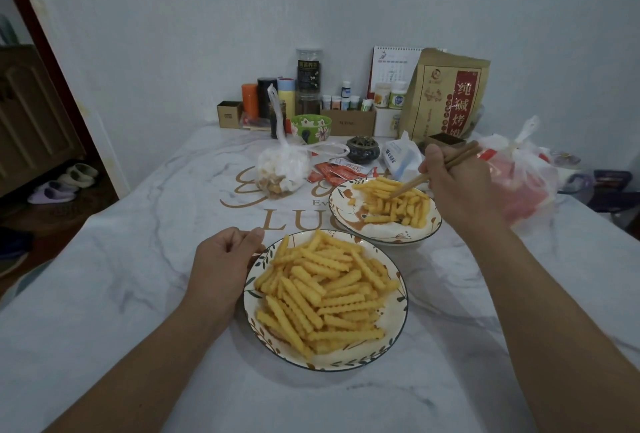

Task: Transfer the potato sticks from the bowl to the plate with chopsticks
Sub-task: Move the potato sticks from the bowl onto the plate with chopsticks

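We see two dishes on the bench [138, 294]. The near dish [398, 297] at six o'clock is heaped with crinkle-cut potato sticks [322, 297]. The far dish [377, 233], at one o'clock from it, holds a smaller pile [398, 204]. Our right hand [460, 186] grasps the chopsticks [450, 164], their tips down in that smaller pile. Our left hand [221, 256], fingers curled, holds the near dish's rim at nine o'clock.
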`<state>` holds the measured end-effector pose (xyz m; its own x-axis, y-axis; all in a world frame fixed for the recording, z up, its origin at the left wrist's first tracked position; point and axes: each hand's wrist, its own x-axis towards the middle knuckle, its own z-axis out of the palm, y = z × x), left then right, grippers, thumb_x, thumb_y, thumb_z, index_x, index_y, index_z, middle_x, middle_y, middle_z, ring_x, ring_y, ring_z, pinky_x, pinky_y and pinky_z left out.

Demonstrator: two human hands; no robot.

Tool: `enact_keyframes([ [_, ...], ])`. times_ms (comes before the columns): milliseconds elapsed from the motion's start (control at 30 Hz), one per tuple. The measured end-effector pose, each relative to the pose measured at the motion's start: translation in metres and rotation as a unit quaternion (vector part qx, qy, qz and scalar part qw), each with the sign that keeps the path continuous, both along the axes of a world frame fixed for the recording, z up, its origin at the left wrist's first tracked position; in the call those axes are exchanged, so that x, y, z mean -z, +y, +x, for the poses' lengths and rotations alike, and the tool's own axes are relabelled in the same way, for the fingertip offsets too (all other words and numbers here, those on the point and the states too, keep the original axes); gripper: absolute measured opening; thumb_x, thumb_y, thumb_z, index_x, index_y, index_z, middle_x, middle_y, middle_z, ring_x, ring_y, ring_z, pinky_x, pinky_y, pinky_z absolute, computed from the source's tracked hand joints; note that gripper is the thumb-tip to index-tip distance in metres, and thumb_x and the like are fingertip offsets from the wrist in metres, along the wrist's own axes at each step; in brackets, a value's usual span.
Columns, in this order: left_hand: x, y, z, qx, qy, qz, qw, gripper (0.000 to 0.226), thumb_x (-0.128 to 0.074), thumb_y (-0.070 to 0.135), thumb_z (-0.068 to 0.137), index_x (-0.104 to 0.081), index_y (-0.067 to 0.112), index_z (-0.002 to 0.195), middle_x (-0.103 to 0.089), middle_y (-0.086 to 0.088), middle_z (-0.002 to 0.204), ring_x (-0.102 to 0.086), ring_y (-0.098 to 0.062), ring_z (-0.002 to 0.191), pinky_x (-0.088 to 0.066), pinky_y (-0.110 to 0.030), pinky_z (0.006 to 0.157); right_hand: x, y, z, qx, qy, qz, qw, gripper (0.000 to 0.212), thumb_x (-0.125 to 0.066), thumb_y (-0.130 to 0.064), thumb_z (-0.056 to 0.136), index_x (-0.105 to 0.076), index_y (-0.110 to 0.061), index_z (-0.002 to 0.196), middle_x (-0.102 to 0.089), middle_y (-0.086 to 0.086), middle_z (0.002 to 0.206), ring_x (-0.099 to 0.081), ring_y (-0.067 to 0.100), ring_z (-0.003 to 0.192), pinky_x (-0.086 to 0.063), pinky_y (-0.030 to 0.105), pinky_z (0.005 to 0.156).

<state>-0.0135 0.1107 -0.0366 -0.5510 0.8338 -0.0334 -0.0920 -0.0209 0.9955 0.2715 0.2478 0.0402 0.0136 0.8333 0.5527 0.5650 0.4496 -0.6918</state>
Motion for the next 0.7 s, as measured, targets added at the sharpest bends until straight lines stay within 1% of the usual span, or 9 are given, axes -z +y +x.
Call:
enact_keyframes([
  [100, 0.000, 0.000, 0.000, 0.003, -0.005, 0.003, 1.000, 0.050, -0.071, 0.018, 0.098, -0.037, 0.014, 0.062, -0.073, -0.012, 0.078, -0.064, -0.030, 0.074, -0.056, -0.048, 0.077, -0.002, -0.002, -0.002, 0.000, 0.030, 0.001, 1.000, 0.046, -0.041, -0.041, 0.108, -0.064, -0.018, 0.075, -0.061, 0.002, 0.070, -0.059, 0.018, 0.067, -0.043, 0.031, 0.062],
  [200, -0.001, 0.000, 0.001, 0.002, -0.008, 0.008, 1.000, 0.050, -0.070, 0.017, 0.099, -0.037, 0.014, 0.062, -0.071, -0.011, 0.075, -0.063, -0.029, 0.073, -0.054, -0.047, 0.075, -0.017, -0.012, -0.008, 0.017, 0.133, -0.001, 0.991, 0.051, -0.040, -0.042, 0.108, -0.062, -0.015, 0.071, -0.058, 0.002, 0.065, -0.055, 0.012, 0.055, -0.042, 0.026, 0.053],
  [267, 0.000, 0.000, 0.000, 0.002, -0.012, 0.010, 1.000, 0.050, -0.070, 0.019, 0.099, -0.037, 0.014, 0.062, -0.070, -0.012, 0.075, -0.063, -0.031, 0.074, -0.053, -0.047, 0.075, -0.035, -0.021, -0.012, -0.011, 0.233, -0.043, 0.971, 0.054, -0.040, -0.041, 0.108, -0.063, -0.007, 0.073, -0.054, 0.007, 0.058, -0.048, 0.012, 0.041, -0.038, 0.023, 0.042],
  [333, -0.001, 0.000, 0.000, 0.004, -0.016, 0.007, 1.000, 0.049, -0.069, 0.021, 0.100, -0.038, 0.013, 0.062, -0.070, -0.012, 0.076, -0.065, -0.032, 0.074, -0.054, -0.048, 0.075, -0.051, -0.032, -0.014, -0.073, 0.284, -0.118, 0.949, 0.055, -0.042, -0.041, 0.108, -0.063, -0.005, 0.073, -0.050, 0.007, 0.051, -0.042, 0.016, 0.036, -0.033, 0.020, 0.038],
  [400, -0.002, 0.000, 0.002, 0.004, -0.025, 0.006, 1.000, 0.049, -0.069, 0.022, 0.100, -0.041, 0.013, 0.061, -0.069, -0.011, 0.075, -0.065, -0.030, 0.071, -0.054, -0.045, 0.074, -0.060, -0.041, -0.019, -0.133, 0.259, -0.180, 0.940, 0.054, -0.044, -0.040, 0.108, -0.063, -0.006, 0.070, -0.047, 0.005, 0.046, -0.041, 0.018, 0.036, -0.032, 0.021, 0.039],
  [467, -0.004, 0.000, 0.003, 0.000, -0.029, 0.006, 1.000, 0.045, -0.068, 0.023, 0.101, -0.047, 0.007, 0.064, -0.067, -0.010, 0.075, -0.065, -0.023, 0.063, -0.055, -0.037, 0.067, -0.061, -0.046, -0.026, -0.161, 0.228, -0.209, 0.937, 0.054, -0.045, -0.040, 0.107, -0.063, -0.006, 0.070, -0.048, 0.004, 0.045, -0.042, 0.018, 0.037, -0.033, 0.022, 0.039],
  [567, -0.008, -0.001, 0.005, -0.001, -0.034, -0.004, 0.999, 0.041, -0.065, 0.024, 0.103, -0.056, -0.010, 0.082, -0.066, -0.014, 0.082, -0.065, -0.018, 0.058, -0.055, -0.028, 0.054, -0.058, -0.049, -0.035, -0.167, 0.193, -0.221, 0.941, 0.054, -0.044, -0.043, 0.107, -0.064, -0.004, 0.075, -0.050, 0.004, 0.048, -0.043, 0.018, 0.039, -0.035, 0.025, 0.040],
  [633, -0.009, -0.002, 0.005, -0.004, -0.033, -0.010, 0.999, 0.040, -0.061, 0.025, 0.104, -0.059, -0.008, 0.081, -0.065, -0.015, 0.082, -0.065, -0.018, 0.056, -0.053, -0.026, 0.053, -0.055, -0.047, -0.037, -0.167, 0.161, -0.229, 0.946, 0.054, -0.044, -0.043, 0.107, -0.066, -0.004, 0.077, -0.050, 0.004, 0.050, -0.042, 0.019, 0.042, -0.035, 0.027, 0.041],
  [700, -0.011, -0.002, 0.004, -0.011, -0.026, -0.009, 1.000, 0.043, -0.058, 0.022, 0.105, -0.054, 0.002, 0.067, -0.063, -0.012, 0.078, -0.062, -0.015, 0.055, -0.051, -0.023, 0.050, -0.053, -0.044, -0.035, -0.164, 0.161, -0.237, 0.944, 0.052, -0.047, -0.040, 0.107, -0.067, -0.005, 0.074, -0.048, 0.005, 0.052, -0.039, 0.018, 0.044, -0.032, 0.027, 0.042],
])
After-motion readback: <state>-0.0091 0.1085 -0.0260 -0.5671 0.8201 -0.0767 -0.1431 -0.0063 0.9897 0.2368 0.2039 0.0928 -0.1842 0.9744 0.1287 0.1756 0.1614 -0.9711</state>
